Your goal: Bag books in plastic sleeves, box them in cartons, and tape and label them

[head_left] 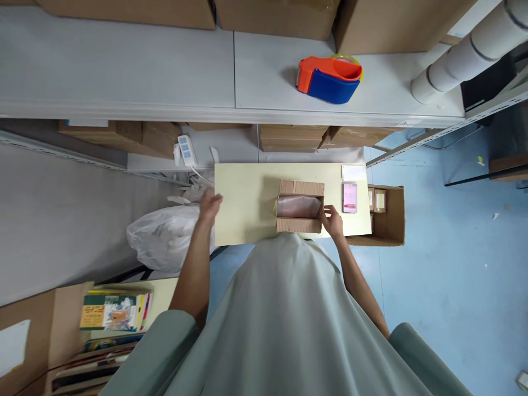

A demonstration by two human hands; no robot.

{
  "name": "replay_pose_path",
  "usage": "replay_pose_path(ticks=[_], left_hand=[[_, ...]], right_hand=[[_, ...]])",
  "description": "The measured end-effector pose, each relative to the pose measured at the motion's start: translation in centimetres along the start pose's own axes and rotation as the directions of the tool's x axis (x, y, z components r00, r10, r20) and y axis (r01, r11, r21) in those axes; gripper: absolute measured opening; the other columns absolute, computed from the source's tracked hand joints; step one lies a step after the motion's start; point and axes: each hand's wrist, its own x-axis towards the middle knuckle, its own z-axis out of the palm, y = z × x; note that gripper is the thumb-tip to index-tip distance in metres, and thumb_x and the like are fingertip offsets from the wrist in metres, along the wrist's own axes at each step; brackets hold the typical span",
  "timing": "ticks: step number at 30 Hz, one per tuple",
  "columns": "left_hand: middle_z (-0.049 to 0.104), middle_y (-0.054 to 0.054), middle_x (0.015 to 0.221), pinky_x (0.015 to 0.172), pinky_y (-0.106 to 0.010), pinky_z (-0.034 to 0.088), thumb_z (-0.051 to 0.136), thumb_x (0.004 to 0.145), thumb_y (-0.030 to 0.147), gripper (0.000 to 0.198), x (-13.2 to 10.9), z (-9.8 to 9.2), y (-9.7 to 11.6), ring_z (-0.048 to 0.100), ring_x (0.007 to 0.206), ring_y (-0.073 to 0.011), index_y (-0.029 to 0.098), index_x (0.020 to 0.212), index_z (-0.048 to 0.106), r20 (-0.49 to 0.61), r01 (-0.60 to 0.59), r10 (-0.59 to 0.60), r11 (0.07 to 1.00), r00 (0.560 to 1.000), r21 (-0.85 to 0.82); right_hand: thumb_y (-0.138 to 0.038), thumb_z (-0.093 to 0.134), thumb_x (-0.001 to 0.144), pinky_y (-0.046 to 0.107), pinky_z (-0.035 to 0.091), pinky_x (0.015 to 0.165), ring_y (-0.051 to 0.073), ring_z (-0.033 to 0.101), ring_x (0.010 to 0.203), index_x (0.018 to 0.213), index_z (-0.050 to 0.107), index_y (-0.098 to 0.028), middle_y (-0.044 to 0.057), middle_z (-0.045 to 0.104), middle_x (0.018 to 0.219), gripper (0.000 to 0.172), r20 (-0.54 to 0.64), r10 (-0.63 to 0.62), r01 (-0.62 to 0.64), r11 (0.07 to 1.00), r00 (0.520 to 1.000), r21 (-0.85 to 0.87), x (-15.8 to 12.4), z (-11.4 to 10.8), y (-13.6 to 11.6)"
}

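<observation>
1. A small brown cardboard box (302,188) lay on the pale yellow table (243,214), close to the edge nearest the person, between the two hands.
2. Its top was open: one long flap was spread on the far side and another on the near side, both plain, with corrugated-looking edges.
3. Between the flaps showed a wrinkled, whitish, see-through sheet (299,207), slightly shiny; what lay under it could not be made out.
4. The right hand (331,221) had its fingers bent at the box's right end, touching it; whether they pinched the cardboard could not be told.
5. The left hand (210,203), blurred, was at the table's left edge, well apart from the box, fingers partly curled; its grip could not be told.
6. A phone (350,198) with a lit pinkish screen lay beyond the right hand.
</observation>
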Motion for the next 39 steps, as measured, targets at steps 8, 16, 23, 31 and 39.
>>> replay_pose_path(ticks=[8,16,23,31,39], left_hand=[[0.064,-0.018,0.158,0.124,-0.049,0.051,0.097,0.073,0.047,0.094,-12.4,12.0,-3.3,0.063,0.146,-0.0358,0.020,0.154,0.057,0.711,-0.115,-0.041,0.979,0.702,0.170],[0.046,-0.022,0.174,0.131,-0.057,0.043,0.104,0.062,0.044,0.118,-12.7,11.8,-5.9,0.045,0.162,-0.0461,0.023,0.163,0.048,0.598,-0.359,0.056,0.843,0.800,0.401],[0.076,-0.016,0.134,0.109,-0.048,0.060,0.087,0.086,0.054,0.055,-9.4,13.2,-3.9,0.075,0.124,-0.0319,0.021,0.125,0.066,0.453,-0.347,0.119,0.816,0.883,0.462],[0.052,-0.025,0.167,0.120,-0.050,0.053,0.100,0.068,0.033,0.115,-5.5,16.5,-2.2,0.062,0.146,-0.0353,0.022,0.166,0.041,0.389,-0.294,0.148,0.890,0.909,0.349],[0.058,-0.012,0.163,0.116,-0.046,0.060,0.087,0.075,0.021,0.083,-7.5,14.5,-1.8,0.064,0.144,-0.0325,0.029,0.154,0.064,0.446,-0.478,0.333,0.837,0.830,0.265]], right_hand=[[-0.057,0.089,0.082,0.049,0.067,0.095,0.036,0.077,0.123,0.171,0.036,-0.026,0.021,0.062,0.159,0.109,0.266,-0.096,0.068,0.991,0.959,0.115,-0.9,-0.8,0.7],[-0.029,0.084,0.087,0.058,0.059,0.112,0.044,0.062,0.145,0.181,0.000,-0.025,0.024,0.047,0.171,0.126,0.309,-0.308,0.388,0.889,0.900,-0.242,-2.0,-1.0,0.4],[-0.053,0.067,0.103,0.046,0.064,0.094,0.032,0.079,0.111,0.159,0.050,-0.026,0.014,0.076,0.139,0.065,0.237,-0.274,0.294,0.954,0.932,-0.054,1.0,-2.0,-0.3],[-0.064,0.077,0.090,0.057,0.059,0.110,0.037,0.065,0.141,0.163,0.047,-0.021,0.022,0.066,0.155,0.090,-0.030,-0.227,0.223,0.906,0.973,0.359,6.9,0.6,-2.2],[-0.066,0.072,0.093,0.057,0.055,0.119,0.036,0.064,0.145,0.121,0.079,-0.025,0.016,0.066,0.157,0.050,-0.082,-0.304,0.311,0.869,0.949,0.385,3.9,-0.1,-0.4]])
